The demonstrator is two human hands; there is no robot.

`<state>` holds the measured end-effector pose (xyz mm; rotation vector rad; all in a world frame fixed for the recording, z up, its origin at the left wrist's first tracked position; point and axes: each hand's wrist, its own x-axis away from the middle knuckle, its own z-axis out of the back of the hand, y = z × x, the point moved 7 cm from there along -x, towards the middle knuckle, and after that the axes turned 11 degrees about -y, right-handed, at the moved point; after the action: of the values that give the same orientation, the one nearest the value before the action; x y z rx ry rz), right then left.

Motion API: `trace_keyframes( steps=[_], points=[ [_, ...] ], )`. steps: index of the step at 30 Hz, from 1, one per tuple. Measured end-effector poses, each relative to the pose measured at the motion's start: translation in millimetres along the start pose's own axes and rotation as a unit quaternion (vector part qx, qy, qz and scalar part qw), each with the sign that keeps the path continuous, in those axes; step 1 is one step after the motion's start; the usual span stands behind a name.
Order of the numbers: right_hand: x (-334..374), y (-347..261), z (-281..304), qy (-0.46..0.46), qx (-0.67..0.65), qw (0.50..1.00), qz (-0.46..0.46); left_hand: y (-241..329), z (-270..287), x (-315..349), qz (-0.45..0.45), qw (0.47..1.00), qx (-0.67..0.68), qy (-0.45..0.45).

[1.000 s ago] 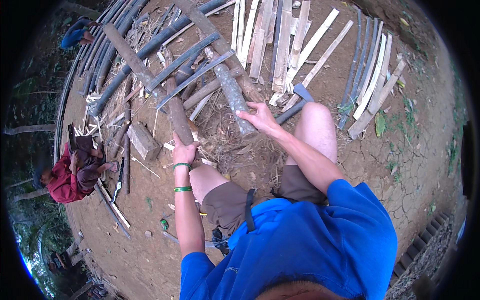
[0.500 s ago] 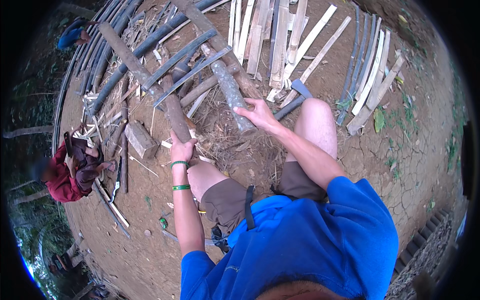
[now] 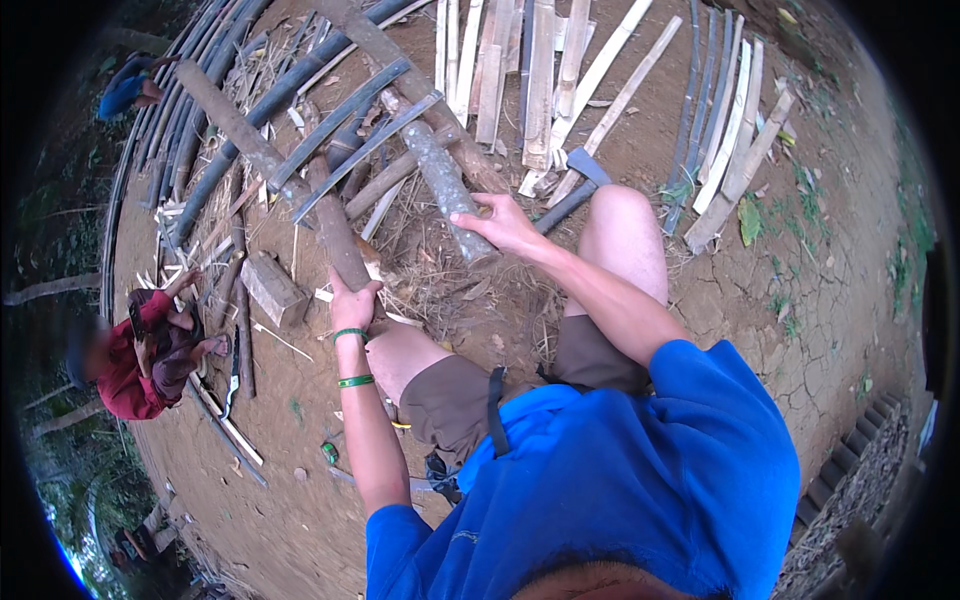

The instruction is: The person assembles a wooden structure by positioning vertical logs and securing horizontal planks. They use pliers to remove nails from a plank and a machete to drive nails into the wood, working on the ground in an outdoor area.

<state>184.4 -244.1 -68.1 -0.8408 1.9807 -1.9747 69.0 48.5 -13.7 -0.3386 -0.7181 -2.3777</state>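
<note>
My left hand [image 3: 353, 302] is closed around the near end of a long brown wooden pole [image 3: 333, 232]. To its right, my right hand [image 3: 498, 226] grips the near end of a shorter, grey mottled log [image 3: 437, 172], thumb on top. Two dark split bamboo strips [image 3: 345, 112] lie across the brown pole and reach toward a second thick pole [image 3: 465, 165], which runs behind the grey log. A thinner crosswise stick [image 3: 382, 188] lies between the poles. Beside my right knee, an axe [image 3: 588, 166] rests on the ground, its dark handle pointing back toward my right wrist.
Pale split bamboo slats [image 3: 540, 90] fan out ahead, with more strips [image 3: 725, 140] at the right. A squared wood block [image 3: 275, 288] lies left of my left hand. Farther left a person in red [image 3: 140, 350] sits near a long knife [image 3: 233, 375]. Bamboo poles [image 3: 180, 120] line the far left.
The whole scene has shifted slightly left as my view turned. Both hands keep their holds on the pole and the log. The seated person's arm now reaches farther toward the wood scraps.
</note>
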Motion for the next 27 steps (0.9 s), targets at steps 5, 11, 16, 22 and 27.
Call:
trace_keyframes(
  steps=[5,11,16,22,27],
  points=[
    [-6.1,8.3,8.5,-0.037,0.060,0.996,-0.048,1.9,-5.2,-2.0,-0.013,1.000,-0.012,0.007],
    [-10.5,1.1,15.0,-0.122,-0.003,0.984,-0.126,9.1,-2.2,5.2,0.010,0.999,-0.035,0.012],
    [-16.7,-5.3,36.1,-0.037,0.102,0.990,-0.093,4.7,-6.0,-3.1,0.000,1.000,-0.017,0.020],
    [-25.4,-31.2,0.2,0.019,0.298,0.952,-0.073,-6.1,-2.6,-22.6,-0.023,0.993,0.102,-0.057],
    [-26.5,-30.4,-43.6,-0.004,0.470,0.872,-0.139,8.5,1.5,-22.1,0.022,1.000,0.008,0.002]
  ],
)
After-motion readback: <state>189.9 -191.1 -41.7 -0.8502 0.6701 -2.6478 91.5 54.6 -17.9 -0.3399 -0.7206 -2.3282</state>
